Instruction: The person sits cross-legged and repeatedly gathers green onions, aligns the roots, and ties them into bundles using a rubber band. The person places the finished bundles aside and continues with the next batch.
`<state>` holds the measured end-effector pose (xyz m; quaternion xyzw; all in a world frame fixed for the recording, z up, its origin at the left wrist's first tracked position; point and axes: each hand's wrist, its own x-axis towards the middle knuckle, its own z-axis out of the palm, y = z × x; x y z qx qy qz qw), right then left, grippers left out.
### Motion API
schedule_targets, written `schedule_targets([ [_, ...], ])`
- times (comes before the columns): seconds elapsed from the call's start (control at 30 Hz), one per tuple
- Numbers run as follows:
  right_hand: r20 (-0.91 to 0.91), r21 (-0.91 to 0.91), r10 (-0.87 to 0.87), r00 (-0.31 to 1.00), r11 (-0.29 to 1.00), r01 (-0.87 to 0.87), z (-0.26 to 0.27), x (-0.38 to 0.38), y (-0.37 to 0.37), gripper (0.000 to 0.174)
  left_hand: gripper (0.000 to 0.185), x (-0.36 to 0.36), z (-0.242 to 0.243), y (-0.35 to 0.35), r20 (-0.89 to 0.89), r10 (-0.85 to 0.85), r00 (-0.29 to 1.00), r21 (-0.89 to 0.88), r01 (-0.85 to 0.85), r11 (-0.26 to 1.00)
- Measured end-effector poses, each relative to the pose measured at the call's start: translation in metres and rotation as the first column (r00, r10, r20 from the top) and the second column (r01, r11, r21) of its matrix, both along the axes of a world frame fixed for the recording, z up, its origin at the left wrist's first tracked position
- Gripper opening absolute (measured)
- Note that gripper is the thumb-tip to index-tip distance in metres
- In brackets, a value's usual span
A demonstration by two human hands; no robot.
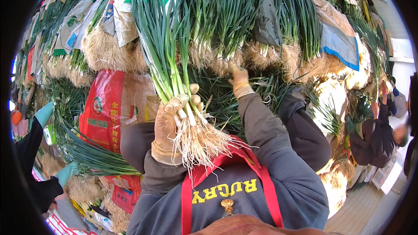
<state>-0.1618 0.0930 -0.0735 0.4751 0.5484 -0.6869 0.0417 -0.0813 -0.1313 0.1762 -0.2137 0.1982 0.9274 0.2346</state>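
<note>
My left hand point(168, 130), in a tan glove, is wrapped around a bunch of green onions point(178, 81). Its long green leaves point away from me, and its pale stringy roots point(199, 140) hang towards my chest. The gloved fingertips show on the far side of the white stems. My right hand point(241, 81), also gloved, reaches forward to the shaggy roots of a row of green onions point(225, 16) lying ahead. Its fingertips are at those roots, but I cannot tell whether they grip any.
A red printed woven sack point(104, 111) lies left of my knee, beside more green onions point(98, 156). Loose leaves point(222, 114) cover the ground between my legs. Sacking point(339, 36) drapes the piled onions. A person's teal gloves point(67, 173) are at left; another person point(375, 137) sits at right.
</note>
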Motion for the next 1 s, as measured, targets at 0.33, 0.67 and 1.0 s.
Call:
schedule_targets([
  [0.33, -0.292, -0.577, 0.006, 0.956, 0.797, -0.182, 0.014, -0.033, -0.058, 0.040, 0.037, -0.004, -0.005, 0.005, -0.024, -0.030, 0.999, 0.062, 0.031, 0.998],
  [0.67, -0.464, -0.027, 0.398, 0.791, 0.887, -0.462, 0.176, -0.024, 0.078, 0.043, 0.028, -0.004, -0.008, 0.017, -0.039, 0.011, 0.999, -0.027, -0.012, 1.000],
  [1.0, -0.235, 0.048, 0.375, 0.897, 0.926, -0.374, 0.097, 0.057, 0.157, 0.056, 0.035, 0.000, -0.049, 0.047, -0.181, -0.119, 0.976, -0.056, 0.111, 0.992],
])
